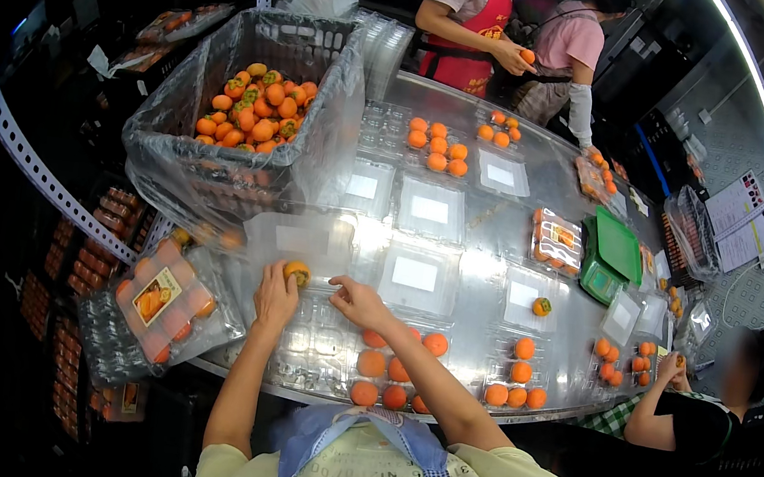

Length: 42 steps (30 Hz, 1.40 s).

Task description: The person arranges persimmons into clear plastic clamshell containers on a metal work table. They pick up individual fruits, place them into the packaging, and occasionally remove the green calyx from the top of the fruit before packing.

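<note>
My left hand [277, 295] holds a persimmon [297, 273], its leafy calyx showing, above the near left part of the metal table. Just to the right, my right hand [355, 300] is held apart from the fruit with its fingers spread and nothing visible in them. Beneath my hands lies a clear plastic tray with empty cups [313, 347]. Beside it a tray holds several orange persimmons [371, 363], partly hidden by my right forearm. Clear lids with white pads [415, 274] lie behind. A plastic-lined crate [242, 162] full of persimmons stands at the back left.
A labelled pack of persimmons [156, 294] rests at the left on other packaging. Farther right are a closed pack [556, 242], a green scale [612, 254] and a tray with several persimmons [520, 372]. Co-workers stand across the table, and another person is at the right [679, 421].
</note>
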Available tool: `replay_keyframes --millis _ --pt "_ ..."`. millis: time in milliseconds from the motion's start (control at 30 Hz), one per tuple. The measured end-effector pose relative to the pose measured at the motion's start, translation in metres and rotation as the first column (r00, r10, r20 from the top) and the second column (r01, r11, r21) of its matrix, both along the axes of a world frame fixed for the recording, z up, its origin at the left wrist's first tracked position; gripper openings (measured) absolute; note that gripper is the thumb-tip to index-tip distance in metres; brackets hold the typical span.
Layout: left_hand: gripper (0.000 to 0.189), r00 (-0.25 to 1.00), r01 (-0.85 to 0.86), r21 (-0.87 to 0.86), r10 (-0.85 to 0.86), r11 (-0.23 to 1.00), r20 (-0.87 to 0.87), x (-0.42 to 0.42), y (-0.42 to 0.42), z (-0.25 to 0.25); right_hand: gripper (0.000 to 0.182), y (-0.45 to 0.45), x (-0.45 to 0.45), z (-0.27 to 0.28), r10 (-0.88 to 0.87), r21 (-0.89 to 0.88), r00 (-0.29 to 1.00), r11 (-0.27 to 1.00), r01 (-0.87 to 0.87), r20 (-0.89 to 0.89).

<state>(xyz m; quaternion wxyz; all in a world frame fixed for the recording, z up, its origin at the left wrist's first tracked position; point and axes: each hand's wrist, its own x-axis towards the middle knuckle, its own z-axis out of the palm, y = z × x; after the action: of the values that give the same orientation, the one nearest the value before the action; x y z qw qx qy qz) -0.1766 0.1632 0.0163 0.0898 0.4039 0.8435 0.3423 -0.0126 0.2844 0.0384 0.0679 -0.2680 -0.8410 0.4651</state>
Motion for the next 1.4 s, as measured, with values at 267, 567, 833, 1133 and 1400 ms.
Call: replay_keyframes --millis 267,567,833,1133,1400 --pt "0.035 1.0 -0.025 0.039 0.025 0.999 -0.002 0.001 0.0 0.005 0.034 -0.005 0.004 0.001 0.005 0.006 1.0 1.0 -0.005 -0.024" --pt "0.034 0.99 -0.076 0.193 0.051 0.978 0.135 0.021 -0.006 0.032 0.034 -0.011 0.023 0.001 0.014 -0.092 1.0 0.996 -0.016 -0.026" --pt "0.025 0.992 -0.03 0.394 -0.021 0.918 0.124 0.048 -0.014 0.031 0.031 -0.014 0.078 0.024 -0.169 -0.17 0.986 0.971 0.166 -0.002" --pt "0.025 0.971 0.041 0.354 -0.12 0.934 0.205 0.082 -0.034 0.015 0.031 0.005 0.188 -0.005 -0.517 -0.17 0.855 0.847 0.503 -0.045" --pt "0.026 0.94 0.026 0.324 -0.133 0.946 0.315 0.104 -0.045 0.016 0.027 0.003 0.263 -0.047 -0.682 -0.108 0.728 0.731 0.674 -0.071"
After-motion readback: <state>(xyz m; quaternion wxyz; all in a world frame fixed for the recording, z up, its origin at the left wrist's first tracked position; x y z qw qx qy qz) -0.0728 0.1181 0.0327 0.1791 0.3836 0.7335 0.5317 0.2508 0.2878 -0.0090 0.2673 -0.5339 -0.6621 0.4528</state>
